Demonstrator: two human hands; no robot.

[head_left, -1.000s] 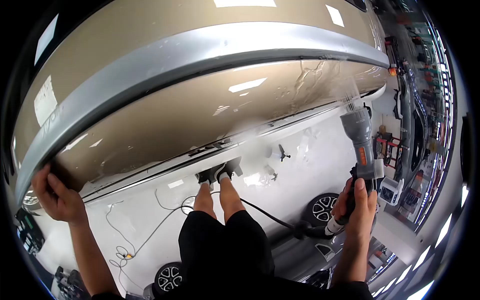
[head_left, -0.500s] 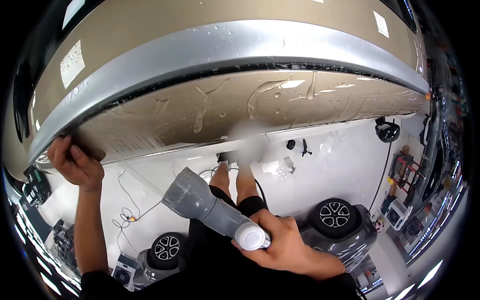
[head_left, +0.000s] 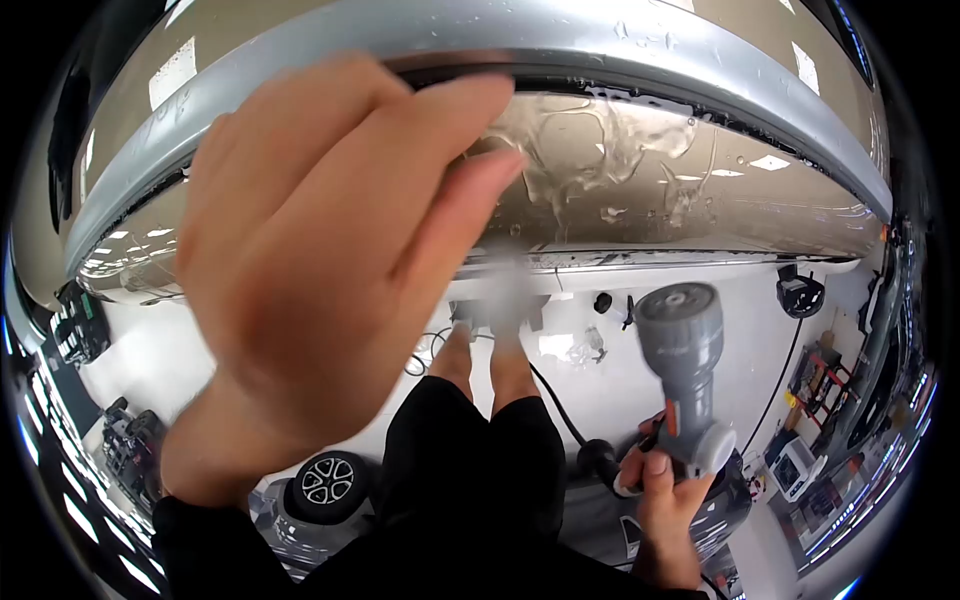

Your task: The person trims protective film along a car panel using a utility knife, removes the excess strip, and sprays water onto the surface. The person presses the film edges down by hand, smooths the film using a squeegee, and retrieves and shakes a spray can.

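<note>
Close to the camera, my left hand is large and slightly blurred, in front of the tan car panel. Its fingers are bent, with the fingertips near the dark seam under the silver trim; whether they touch it or hold anything I cannot tell. Water runs and beads on the panel right of the fingers. At the lower right my right hand is wrapped round the handle of a grey spray nozzle, whose head points up toward the car. No spray shows from it.
A black hose runs across the white floor past my feet. Behind my legs stands a dark grey car with a spoked wheel. Small black items lie beneath the panel. A white boxy device and a red rack are at the right.
My left hand has moved up and right from the panel's lower left edge. My right hand has carried the nozzle back right, and its spray is gone. More water shows on the panel.
</note>
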